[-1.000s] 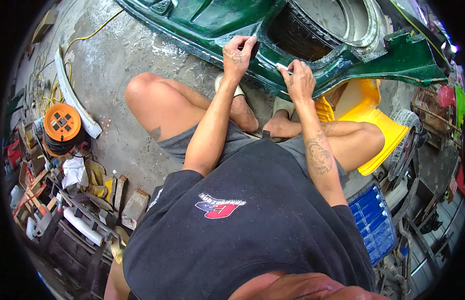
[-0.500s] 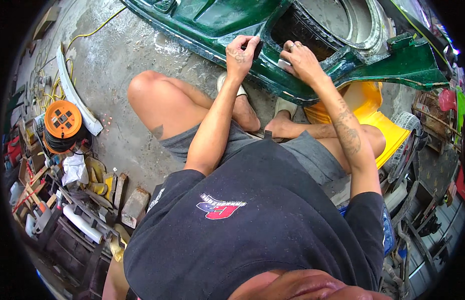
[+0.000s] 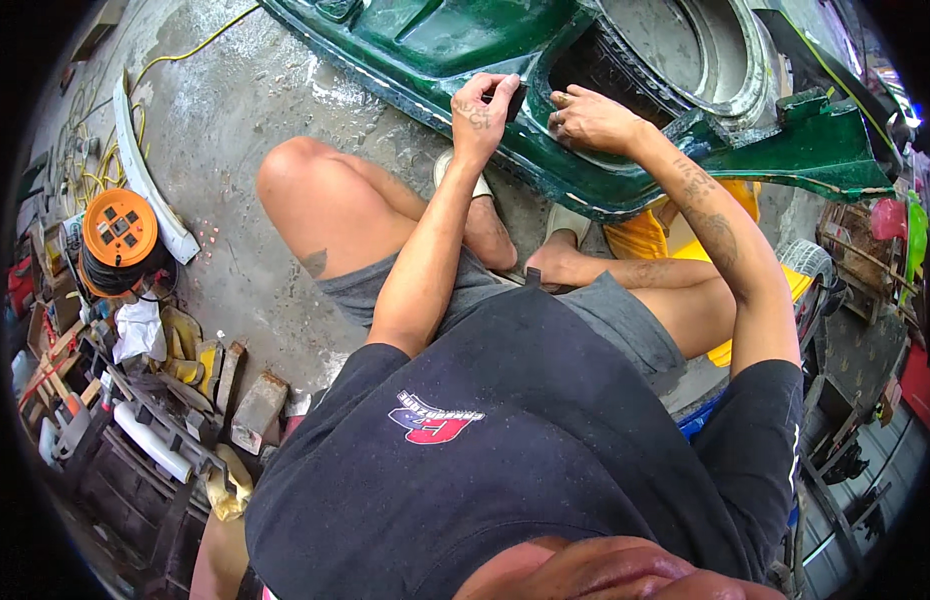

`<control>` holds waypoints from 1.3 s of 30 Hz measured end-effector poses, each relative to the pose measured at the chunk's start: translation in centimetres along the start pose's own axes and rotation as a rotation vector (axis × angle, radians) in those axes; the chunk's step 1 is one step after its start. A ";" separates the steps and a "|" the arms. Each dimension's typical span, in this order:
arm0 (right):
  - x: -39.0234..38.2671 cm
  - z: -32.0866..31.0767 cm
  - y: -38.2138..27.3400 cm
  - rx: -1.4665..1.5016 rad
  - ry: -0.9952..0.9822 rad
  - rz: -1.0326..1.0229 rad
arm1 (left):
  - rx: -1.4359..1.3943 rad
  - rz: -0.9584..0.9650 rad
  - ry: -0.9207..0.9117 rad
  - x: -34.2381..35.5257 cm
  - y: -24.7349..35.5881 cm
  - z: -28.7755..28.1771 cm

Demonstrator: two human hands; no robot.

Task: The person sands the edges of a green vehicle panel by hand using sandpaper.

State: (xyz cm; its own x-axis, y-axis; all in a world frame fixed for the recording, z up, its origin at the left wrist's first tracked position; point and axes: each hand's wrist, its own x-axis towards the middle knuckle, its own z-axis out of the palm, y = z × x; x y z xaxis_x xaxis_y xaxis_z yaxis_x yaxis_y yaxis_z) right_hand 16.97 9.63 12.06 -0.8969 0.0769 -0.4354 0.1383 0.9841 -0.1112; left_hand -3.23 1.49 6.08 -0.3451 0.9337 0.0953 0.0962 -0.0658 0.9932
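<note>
A glossy green vehicle body panel (image 3: 435, 65) with a worn, chipped rim lies across the floor in front of my legs. My left hand (image 3: 480, 112) is closed on a small flat black block (image 3: 516, 102) at the panel's near side. To its right, my right hand (image 3: 595, 120) is bent over the green surface beside the large opening, fingers curled together. Whatever lies under those fingers is hidden. A dark tyre (image 3: 625, 70) shows through the opening, with a pale grey ring (image 3: 750, 75) around it.
A yellow panel (image 3: 635, 238) sits under the green one, by my right leg. On the left stand an orange cable reel (image 3: 120, 228) and a long pale strip (image 3: 145, 175). Wood, tools and scrap fill the lower left; a brick-like block (image 3: 259, 412) lies nearby. A yellow cord (image 3: 200, 52) crosses the floor.
My right hand has turned flatter and shifted slightly left, its elbow swinging outward. The pale piece seen under its fingers before is out of sight. My left hand stays nearly in place.
</note>
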 end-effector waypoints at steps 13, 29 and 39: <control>4.5 0.0 3.1 0.035 0.251 0.100 | -0.092 -0.045 0.115 1.2 1.1 -0.1; -12.1 8.5 6.9 0.348 0.867 0.953 | -0.086 -0.061 0.061 0.9 0.1 0.3; -29.9 5.6 -5.6 0.693 1.422 1.398 | -0.005 -0.140 -0.059 0.6 -0.4 -0.1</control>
State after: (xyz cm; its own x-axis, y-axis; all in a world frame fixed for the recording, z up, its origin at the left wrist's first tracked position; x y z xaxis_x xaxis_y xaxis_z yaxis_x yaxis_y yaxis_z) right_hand 45.39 0.89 20.70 0.3354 0.9013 0.2740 0.6347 -0.0012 -0.7728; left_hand -3.60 2.02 5.72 -0.2991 0.9530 -0.0483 0.0458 0.0649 0.9968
